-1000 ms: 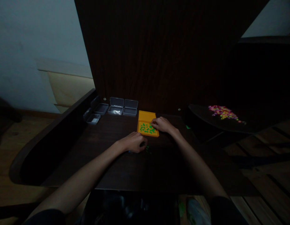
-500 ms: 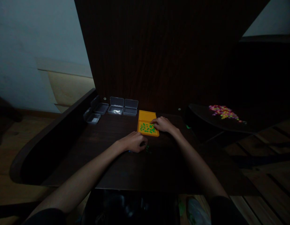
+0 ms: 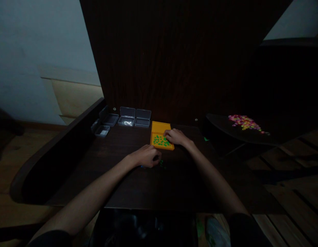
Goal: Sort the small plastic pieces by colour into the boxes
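An orange tray (image 3: 159,127) lies on the dark wooden table (image 3: 128,178), holding several small green pieces (image 3: 160,140). My right hand (image 3: 175,136) rests on the tray's right side, fingers curled and pinched down among the green pieces. My left hand (image 3: 146,156) lies on the table just in front of the tray, fingers curled closed near a few loose green pieces (image 3: 162,164). What either hand holds is too small and dark to make out.
Several clear plastic boxes (image 3: 127,117) stand open at the table's back left, before a dark upright panel. A pile of mixed pink and yellow pieces (image 3: 243,122) lies on a dark surface to the right. A raised curved rim (image 3: 53,144) borders the table's left side.
My right hand has shifted slightly left over the tray's green pieces. My left hand has barely moved.
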{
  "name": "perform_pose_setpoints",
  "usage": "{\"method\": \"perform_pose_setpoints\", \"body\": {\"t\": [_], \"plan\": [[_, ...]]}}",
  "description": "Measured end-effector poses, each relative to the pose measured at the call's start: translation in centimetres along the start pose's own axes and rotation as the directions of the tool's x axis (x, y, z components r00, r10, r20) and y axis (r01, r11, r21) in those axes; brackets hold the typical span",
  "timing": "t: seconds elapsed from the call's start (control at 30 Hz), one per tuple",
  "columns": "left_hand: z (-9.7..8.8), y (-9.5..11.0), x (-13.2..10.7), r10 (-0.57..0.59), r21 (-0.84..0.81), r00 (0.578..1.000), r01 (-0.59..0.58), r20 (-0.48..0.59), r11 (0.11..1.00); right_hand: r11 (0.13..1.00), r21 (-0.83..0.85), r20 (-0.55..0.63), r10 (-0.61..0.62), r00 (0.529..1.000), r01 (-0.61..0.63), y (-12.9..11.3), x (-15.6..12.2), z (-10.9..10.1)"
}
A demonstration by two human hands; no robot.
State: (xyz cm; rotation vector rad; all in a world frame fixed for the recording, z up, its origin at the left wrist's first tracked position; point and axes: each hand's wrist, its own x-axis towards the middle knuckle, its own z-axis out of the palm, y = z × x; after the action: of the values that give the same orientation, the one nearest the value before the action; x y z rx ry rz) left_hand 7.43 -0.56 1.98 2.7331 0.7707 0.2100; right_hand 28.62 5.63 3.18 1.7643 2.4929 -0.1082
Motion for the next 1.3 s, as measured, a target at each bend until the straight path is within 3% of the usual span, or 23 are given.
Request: {"method": "perform_pose_setpoints", "body": {"t": [0.3,0.47,0.63,0.87,1.03,1.3], "plan": [[-0.5,-0.6,0.1,-0.038,0.033,0.998,0.04,-0.056,0.999,0.999,-0.036,-0.011,0.039,0.999,-0.039,0.1,-1.2,-0.5],[-1.1,-1.7,0.4,-0.262,0.067,0.949,0.277,-0.178,0.958,1.0,0.013,-0.036,0.0,0.999,0.0,-0.1,-3.2,-1.0],[-1.5,-2.8,1.4,-0.39,0.069,0.893,0.414,-0.226,0.908,0.98,0.144,-0.047,-0.131,0.99,0.137,-0.8,-5.7,-0.6],[-1.9,-3.6,3.8,-0.501,0.093,0.842,0.525,-0.202,0.846,0.893,0.32,0.017,-0.34,0.94,0.317,-2.2,-7.7,0.8],[-1.7,-3.9,5.4,-0.562,0.102,0.806,0.584,-0.184,0.805,0.851,0.418,0.053,-0.374,0.926,0.319,-2.8,-7.8,1.5],[-1.7,-4.0,6.6,-0.616,0.09,0.776,0.629,-0.14,0.772,0.859,0.396,0.049,-0.371,0.927,0.323,-2.9,-7.9,1.8]]}}
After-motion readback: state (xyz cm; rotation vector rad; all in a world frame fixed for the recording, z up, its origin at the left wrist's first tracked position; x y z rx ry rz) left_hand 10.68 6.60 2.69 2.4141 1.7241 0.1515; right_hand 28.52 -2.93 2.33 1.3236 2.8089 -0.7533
